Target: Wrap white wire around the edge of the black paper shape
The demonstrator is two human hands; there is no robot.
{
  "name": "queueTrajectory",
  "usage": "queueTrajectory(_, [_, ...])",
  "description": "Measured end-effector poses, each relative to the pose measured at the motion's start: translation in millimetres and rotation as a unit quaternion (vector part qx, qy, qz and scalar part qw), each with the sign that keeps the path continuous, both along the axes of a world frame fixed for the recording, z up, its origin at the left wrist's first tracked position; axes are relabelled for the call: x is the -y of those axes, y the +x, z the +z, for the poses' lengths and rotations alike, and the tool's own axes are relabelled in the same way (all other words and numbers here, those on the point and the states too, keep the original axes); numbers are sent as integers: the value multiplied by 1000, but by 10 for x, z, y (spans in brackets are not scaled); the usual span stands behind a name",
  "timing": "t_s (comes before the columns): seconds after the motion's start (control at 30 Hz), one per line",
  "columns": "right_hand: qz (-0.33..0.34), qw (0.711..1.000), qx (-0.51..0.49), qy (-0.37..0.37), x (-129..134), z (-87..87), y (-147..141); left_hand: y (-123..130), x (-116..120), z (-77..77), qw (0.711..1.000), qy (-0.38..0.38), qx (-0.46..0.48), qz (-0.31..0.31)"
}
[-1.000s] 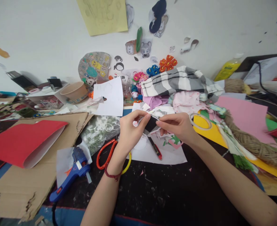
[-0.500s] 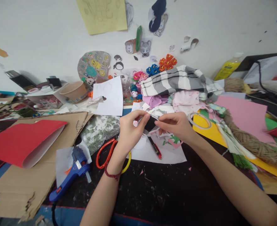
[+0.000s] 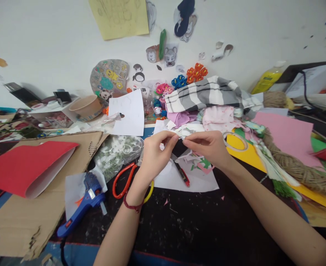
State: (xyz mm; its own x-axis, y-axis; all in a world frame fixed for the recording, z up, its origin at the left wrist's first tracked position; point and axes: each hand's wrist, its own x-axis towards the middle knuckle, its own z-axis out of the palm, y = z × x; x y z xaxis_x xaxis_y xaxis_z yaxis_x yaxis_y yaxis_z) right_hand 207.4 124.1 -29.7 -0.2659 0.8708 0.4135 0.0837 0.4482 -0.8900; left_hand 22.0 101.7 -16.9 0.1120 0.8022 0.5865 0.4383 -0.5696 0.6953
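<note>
Two hands in play, left hand (image 3: 157,150) and right hand (image 3: 210,148), raised mid-view, tips almost meeting. Each has thumb and index finger pinched. Workpiece: small pale piece (image 3: 181,137), right in the gap between the two pinches, left tips on one end, right tips on the other. Mostly covered by fingers, so can't tell shape or material. Dark patch (image 3: 180,148) shows just below it, between the hands; can't tell if it's part of the piece or lying behind.

Under the hands: white sheet (image 3: 198,183) on the dark work surface (image 3: 196,221). Pen (image 3: 181,174), red-ended, on the sheet, below the gap and angled down to the right. Pink and green scraps (image 3: 205,164) on the sheet, beside and below the right hand.

Left side: red loop handle (image 3: 129,179) and yellow loop handle (image 3: 149,194) on either side of the left forearm, which hides whatever is between them. Blue glue gun (image 3: 89,199) further left, next to cardboard (image 3: 32,221). Bag of white and green bits (image 3: 115,153) beyond the red loop.

Right side: tape ring (image 3: 236,149) lies flat on yellow paper (image 3: 246,157), just past the right wrist, not touched by the fingers.
</note>
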Motion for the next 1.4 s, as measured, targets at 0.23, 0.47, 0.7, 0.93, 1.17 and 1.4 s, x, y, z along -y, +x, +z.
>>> queueTrajectory(0.23, [-6, 1000, -10, 20, -16, -14, 6, -26, 23, 39, 994, 90, -58, -27])
queueTrajectory(0.47, [-12, 999, -5, 35, -8, -4, 6, -11, 7, -4, 994, 93, -63, 2])
queueTrajectory(0.7, [-11, 1000, 9, 25, -4, -8, -22, -4, 20, 0, 998, 52, -30, 4])
queueTrajectory(0.93, [8, 1000, -8, 6, -24, -29, -19, -12, 7, -10, 997, 66, -28, 16])
queueTrajectory(1.17, [-11, 1000, 3, 24, -6, 12, -26, -9, 4, 12, 991, 121, -64, 9])
queueTrajectory(1.4, [-19, 999, 10, 32, -15, -16, -4, -15, -15, -24, 979, 175, -100, 17])
